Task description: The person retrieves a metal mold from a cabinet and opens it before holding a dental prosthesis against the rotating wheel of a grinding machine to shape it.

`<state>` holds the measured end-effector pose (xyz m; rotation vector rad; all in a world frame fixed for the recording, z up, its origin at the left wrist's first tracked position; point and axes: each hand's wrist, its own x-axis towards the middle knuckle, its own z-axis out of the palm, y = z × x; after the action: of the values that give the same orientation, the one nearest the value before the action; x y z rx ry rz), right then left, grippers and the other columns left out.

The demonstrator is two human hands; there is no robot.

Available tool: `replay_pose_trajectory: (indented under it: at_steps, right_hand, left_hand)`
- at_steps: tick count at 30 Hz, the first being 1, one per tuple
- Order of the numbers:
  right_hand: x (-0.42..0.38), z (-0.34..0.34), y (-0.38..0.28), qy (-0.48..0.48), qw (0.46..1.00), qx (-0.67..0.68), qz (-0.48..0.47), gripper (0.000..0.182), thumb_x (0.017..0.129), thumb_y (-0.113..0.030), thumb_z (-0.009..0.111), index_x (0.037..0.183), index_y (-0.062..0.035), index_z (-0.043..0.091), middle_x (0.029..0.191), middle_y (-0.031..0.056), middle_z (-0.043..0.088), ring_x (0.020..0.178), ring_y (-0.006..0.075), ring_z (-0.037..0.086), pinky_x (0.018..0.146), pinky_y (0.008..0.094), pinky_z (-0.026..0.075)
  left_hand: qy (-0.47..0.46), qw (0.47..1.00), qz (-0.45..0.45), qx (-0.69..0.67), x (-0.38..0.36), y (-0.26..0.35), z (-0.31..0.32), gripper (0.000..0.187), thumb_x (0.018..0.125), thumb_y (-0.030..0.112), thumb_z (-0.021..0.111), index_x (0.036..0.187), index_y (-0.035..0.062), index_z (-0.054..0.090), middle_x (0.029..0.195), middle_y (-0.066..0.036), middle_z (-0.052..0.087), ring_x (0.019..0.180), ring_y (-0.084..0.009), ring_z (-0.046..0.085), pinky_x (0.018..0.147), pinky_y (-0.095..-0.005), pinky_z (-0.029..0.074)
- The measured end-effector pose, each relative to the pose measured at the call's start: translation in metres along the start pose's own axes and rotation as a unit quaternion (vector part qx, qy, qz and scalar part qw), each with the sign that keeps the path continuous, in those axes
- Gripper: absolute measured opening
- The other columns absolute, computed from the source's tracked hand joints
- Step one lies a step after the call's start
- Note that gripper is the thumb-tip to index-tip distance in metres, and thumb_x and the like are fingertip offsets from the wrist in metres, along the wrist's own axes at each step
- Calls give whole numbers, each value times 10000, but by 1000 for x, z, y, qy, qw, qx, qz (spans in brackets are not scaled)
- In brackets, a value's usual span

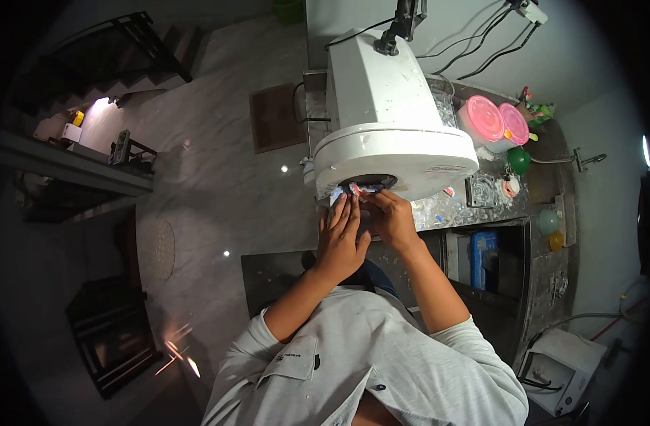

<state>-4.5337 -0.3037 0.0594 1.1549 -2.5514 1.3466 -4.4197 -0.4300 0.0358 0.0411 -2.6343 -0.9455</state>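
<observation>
Both hands meet at the dark round opening (377, 180) in the front of a white machine (403, 145). My left hand (339, 238) has its fingers together, with the tips pressing on a small red, white and bluish piece (356, 189). From the other side my right hand (392, 221) grips the same piece with curled fingers. The fingers cover much of this piece, so its exact kind does not show. The inside of the opening is mostly hidden.
Right of the machine, pink-lidded tubs (485, 117), a green ball-like object (518, 160) and a square metal tray (481, 192) stand on a littered counter (439, 216). Below is a cabinet holding a blue container (483, 259). A tap (588, 160) is farther right; stairs rise at left.
</observation>
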Motion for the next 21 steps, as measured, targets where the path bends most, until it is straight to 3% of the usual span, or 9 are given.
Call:
replay_pose_trajectory:
  at_steps: [4,6,18,21]
  right_hand:
    - [3,-1,5,-8,1000,8,2,385,756,107,725,1126,1,752,848,144,687,720,303,698,666,365,562]
    - [1,0,9,-21,999,21,24,547,633,106,732,1171,8,741,897,151,681,792,351,702,716,402,580]
    - [0,6,13,-6,998,36,44,483,663,97,745,1139,9,746,906,149,697,799,339,709,710,384,576]
    - [0,8,18,9,999,45,11,449,687,82,756,1130,7,746,892,144,699,801,331,713,709,379,578]
  left_hand:
    - [0,1000,-23,17,-1,2,9,773,907,267,663,1547,-58,377,1565,-274,424,1512,-357,348,1138,-576,304]
    - [1,999,-29,17,-2,2,10,779,909,276,660,1552,-55,371,1572,-273,415,1514,-357,346,1134,-576,305]
    - [-1,998,-55,40,-2,9,9,799,915,259,643,1593,-13,317,1595,-221,418,1532,-323,325,1160,-594,270]
    - [-3,997,-63,40,-1,11,8,809,916,254,642,1604,2,299,1603,-207,414,1537,-315,315,1167,-596,262]
